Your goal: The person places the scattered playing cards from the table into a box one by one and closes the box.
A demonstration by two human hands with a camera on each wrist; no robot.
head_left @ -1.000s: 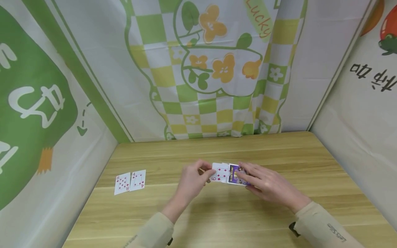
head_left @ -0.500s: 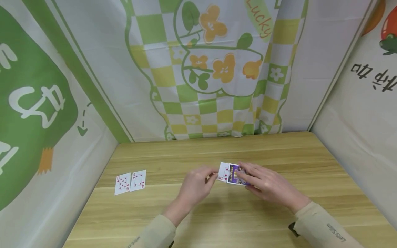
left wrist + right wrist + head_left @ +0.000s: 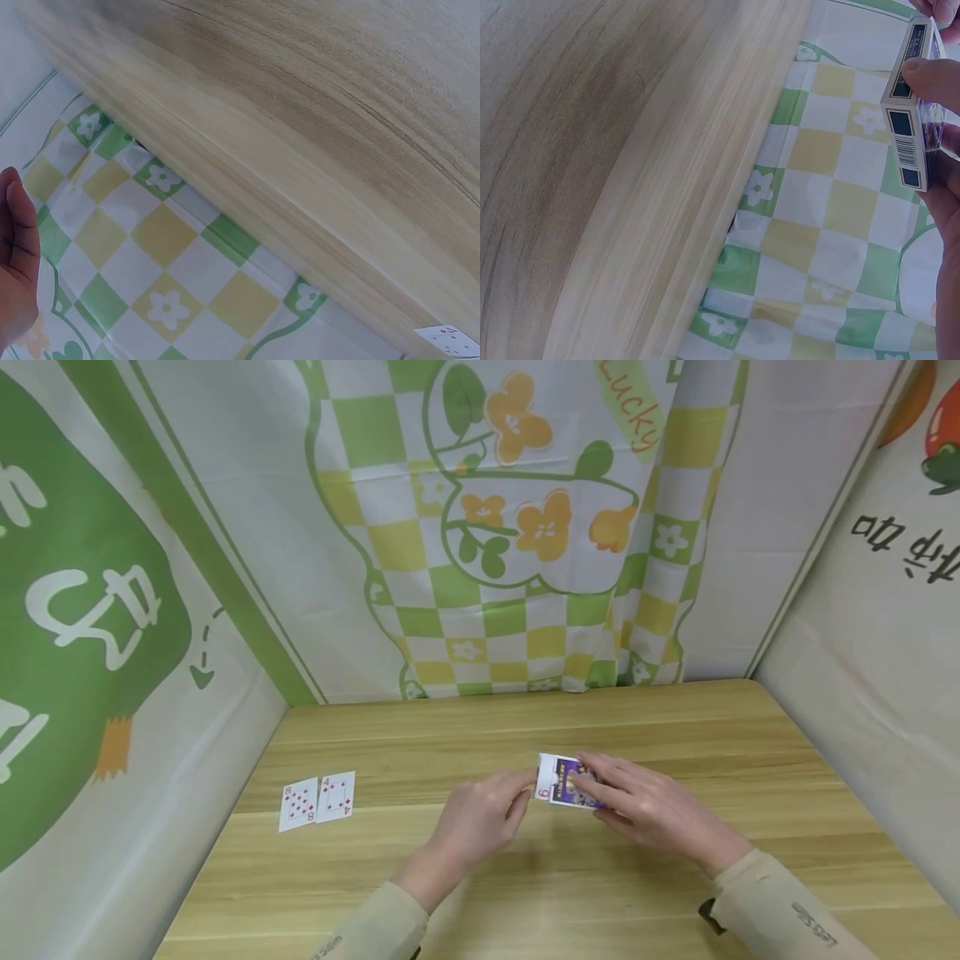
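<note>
In the head view, my right hand (image 3: pixel 641 797) grips a purple card box (image 3: pixel 573 781) with white edges from its right side. The right wrist view shows the box's barcoded end (image 3: pixel 906 150), with the thumb on a narrow side. White playing cards (image 3: pixel 546 777) with a red number stick out of the box's left end. My left hand (image 3: pixel 480 814) has thumb and index finger at the cards' outer edge; its fingertips partly hide that edge. Only part of the left hand's curled fingers (image 3: pixel 19 232) shows in the left wrist view.
Two face-up playing cards lie side by side on the left of the wooden table (image 3: pixel 420 735): an eight of diamonds (image 3: pixel 298 805) and a four of diamonds (image 3: pixel 335 796). A green and yellow checked cloth (image 3: pixel 525 610) hangs behind the table's back edge.
The playing cards have slid rightward into the box, so a much shorter part sticks out. My left hand has moved right with them. The right hand and box have stayed in place.
</note>
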